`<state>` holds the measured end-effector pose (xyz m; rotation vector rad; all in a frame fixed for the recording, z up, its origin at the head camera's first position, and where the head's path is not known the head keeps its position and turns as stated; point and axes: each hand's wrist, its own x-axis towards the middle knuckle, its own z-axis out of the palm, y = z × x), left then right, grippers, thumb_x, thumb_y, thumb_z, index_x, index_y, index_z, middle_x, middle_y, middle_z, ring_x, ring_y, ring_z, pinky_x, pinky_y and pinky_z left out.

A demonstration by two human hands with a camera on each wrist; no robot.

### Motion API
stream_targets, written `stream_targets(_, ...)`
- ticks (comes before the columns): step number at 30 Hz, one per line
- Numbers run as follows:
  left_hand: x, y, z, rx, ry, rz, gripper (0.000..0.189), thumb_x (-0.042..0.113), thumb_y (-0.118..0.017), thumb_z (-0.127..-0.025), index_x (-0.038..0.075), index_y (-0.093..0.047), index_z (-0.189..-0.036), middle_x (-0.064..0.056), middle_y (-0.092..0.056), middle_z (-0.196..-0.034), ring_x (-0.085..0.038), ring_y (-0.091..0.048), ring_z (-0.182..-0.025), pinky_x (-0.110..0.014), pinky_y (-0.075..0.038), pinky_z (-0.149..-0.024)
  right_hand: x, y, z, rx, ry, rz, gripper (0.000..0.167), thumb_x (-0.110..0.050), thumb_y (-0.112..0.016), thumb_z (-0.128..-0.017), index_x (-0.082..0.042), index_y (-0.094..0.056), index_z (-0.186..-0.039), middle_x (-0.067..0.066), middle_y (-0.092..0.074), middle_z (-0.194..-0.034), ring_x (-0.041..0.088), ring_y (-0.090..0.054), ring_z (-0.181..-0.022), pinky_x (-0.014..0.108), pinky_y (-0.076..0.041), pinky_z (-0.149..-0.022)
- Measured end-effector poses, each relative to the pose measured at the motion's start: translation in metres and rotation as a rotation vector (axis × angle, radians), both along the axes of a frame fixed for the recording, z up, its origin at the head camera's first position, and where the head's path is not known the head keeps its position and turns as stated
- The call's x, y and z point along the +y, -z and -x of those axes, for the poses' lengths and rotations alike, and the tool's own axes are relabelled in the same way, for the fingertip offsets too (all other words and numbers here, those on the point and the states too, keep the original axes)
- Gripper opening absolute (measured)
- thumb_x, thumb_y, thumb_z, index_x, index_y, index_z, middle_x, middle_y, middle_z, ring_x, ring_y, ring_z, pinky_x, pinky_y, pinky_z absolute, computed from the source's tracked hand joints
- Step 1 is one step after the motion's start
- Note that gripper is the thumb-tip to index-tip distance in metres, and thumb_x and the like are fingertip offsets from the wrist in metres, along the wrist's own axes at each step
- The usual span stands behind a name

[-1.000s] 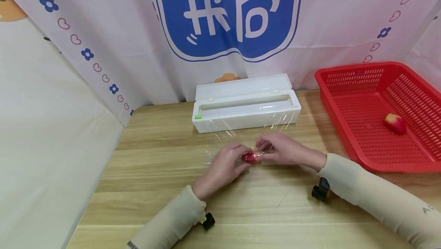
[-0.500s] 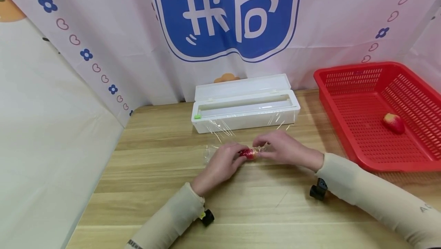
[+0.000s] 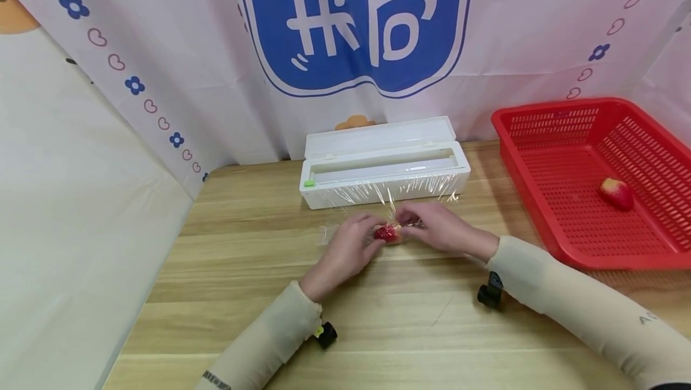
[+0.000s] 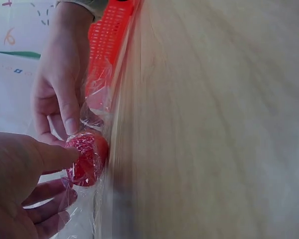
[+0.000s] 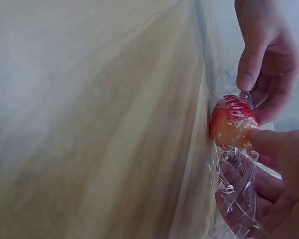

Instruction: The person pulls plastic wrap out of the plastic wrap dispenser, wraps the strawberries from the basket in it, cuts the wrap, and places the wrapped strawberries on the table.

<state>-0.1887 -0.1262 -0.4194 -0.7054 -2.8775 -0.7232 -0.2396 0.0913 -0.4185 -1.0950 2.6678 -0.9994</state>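
A small red-and-yellow fruit (image 3: 387, 233) lies on the table, wrapped in clear cling film (image 5: 234, 174) that clings to its skin in wrinkles. From its left side my left hand (image 3: 347, 247) grips it, thumb on the near side, fingers on the far side. My right hand (image 3: 438, 226) pinches the yellow end, with gathered film among the fingers in the right wrist view. Behind both hands stands a white cling film dispenser (image 3: 345, 195), lid up. Film stretches from its front edge down to the wrapped fruit. Fingertips behind the fruit are partly hidden.
To the right sits a red plastic basket (image 3: 540, 210) holding another red-and-yellow fruit (image 3: 616, 194). A patterned curtain (image 3: 259, 120) hangs behind the wooden table (image 3: 248, 294). Loose film (image 3: 327, 233) spreads out left of my left hand.
Both hands and the fruit have shifted slightly away toward the dispenser, turning the fruit into the film. The stretched film now converges in creases toward the fruit.
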Motion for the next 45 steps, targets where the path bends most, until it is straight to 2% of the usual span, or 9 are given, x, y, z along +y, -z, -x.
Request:
stream_targets(3,0.0,0.0,0.001,0.029,0.011,0.0,0.042,0.012,-0.079,-0.082,0.014,-0.066,-0.122,-0.001,-0.068,-0.119,-0.018,-0.063,-0.112,-0.035,-0.052,-0.101,-0.001,0.0,0.001,0.001,0.004,0.002,0.015,-0.019,-0.072,-0.09,-0.016,-0.068,-0.104,-0.003,-0.075,-0.098,0.012,-0.07,-0.093,0.035,-0.058,-0.086)
stream_targets(7,0.001,0.001,0.004,0.028,0.025,0.013,0.043,0.011,-0.08,-0.08,0.014,-0.066,-0.121,-0.001,-0.068,-0.12,-0.018,-0.064,-0.112,-0.033,-0.053,-0.101,-0.002,0.001,0.002,0.042,0.026,-0.014,0.012,-0.021,-0.072,-0.09,-0.019,-0.071,-0.102,-0.005,-0.075,-0.097,0.011,-0.069,-0.091,0.035,-0.058,-0.084)
stream_targets(17,0.003,0.001,0.014,-0.027,0.014,0.03,0.048,0.01,-0.081,-0.079,0.012,-0.063,-0.124,-0.004,-0.069,-0.117,-0.018,-0.066,-0.106,-0.032,-0.055,-0.097,-0.003,-0.001,0.0,0.237,0.046,-0.098,0.032,-0.02,-0.075,-0.087,-0.014,-0.071,-0.119,0.006,-0.072,-0.115,0.025,-0.068,-0.105,0.044,-0.058,-0.091)
stream_targets(20,0.004,0.0,0.016,-0.039,-0.001,0.043,0.044,0.01,-0.079,-0.081,0.012,-0.064,-0.122,-0.004,-0.069,-0.118,-0.019,-0.066,-0.109,-0.034,-0.054,-0.099,-0.003,-0.002,0.0,0.281,0.042,-0.103,0.031,-0.018,-0.076,-0.087,-0.014,-0.071,-0.117,0.006,-0.072,-0.115,0.025,-0.067,-0.106,0.044,-0.058,-0.091)
stream_targets(26,0.005,0.001,0.019,-0.039,-0.021,0.065,0.039,0.015,-0.076,-0.085,0.013,-0.065,-0.122,-0.004,-0.069,-0.121,-0.022,-0.064,-0.115,-0.037,-0.051,-0.104,-0.005,-0.003,0.002,0.266,0.04,-0.121,0.026,-0.019,-0.075,-0.087,-0.015,-0.073,-0.113,0.003,-0.072,-0.109,0.022,-0.067,-0.102,0.042,-0.057,-0.091)
stream_targets(29,0.005,0.002,0.02,-0.036,-0.035,0.08,0.039,0.017,-0.075,-0.087,0.013,-0.065,-0.125,-0.004,-0.068,-0.118,-0.021,-0.065,-0.108,-0.035,-0.055,-0.098,-0.005,-0.003,0.002,0.261,0.046,-0.139,0.03,-0.019,-0.076,-0.087,-0.014,-0.072,-0.116,0.005,-0.071,-0.113,0.024,-0.066,-0.105,0.043,-0.056,-0.093)
stream_targets(34,0.004,0.003,0.022,-0.039,-0.053,0.088,0.04,0.019,-0.073,-0.089,0.016,-0.065,-0.128,-0.004,-0.063,-0.108,-0.018,-0.063,-0.096,-0.033,-0.057,-0.087,-0.007,-0.004,0.003,0.325,0.03,-0.104,0.028,-0.016,-0.077,-0.085,-0.013,-0.073,-0.113,0.004,-0.072,-0.11,0.022,-0.065,-0.104,0.041,-0.056,-0.093)
stream_targets(41,0.003,0.004,0.027,-0.076,-0.074,0.054,0.039,0.021,-0.074,-0.088,0.013,-0.064,-0.125,-0.003,-0.069,-0.115,-0.019,-0.066,-0.105,-0.035,-0.055,-0.096,-0.014,-0.005,0.005,0.32,-0.041,-0.037,0.022,-0.017,-0.077,-0.086,-0.016,-0.076,-0.108,0.0,-0.076,-0.099,0.016,-0.069,-0.091,0.035,-0.057,-0.083)
stream_targets(45,0.001,0.005,0.028,-0.082,-0.08,0.013,0.033,0.02,-0.075,-0.087,0.012,-0.066,-0.118,-0.003,-0.072,-0.112,-0.02,-0.067,-0.103,-0.035,-0.055,-0.094,-0.015,-0.003,0.005,0.313,-0.043,-0.051,0.024,-0.02,-0.078,-0.085,-0.016,-0.076,-0.109,0.0,-0.077,-0.102,0.016,-0.07,-0.093,0.036,-0.058,-0.085)
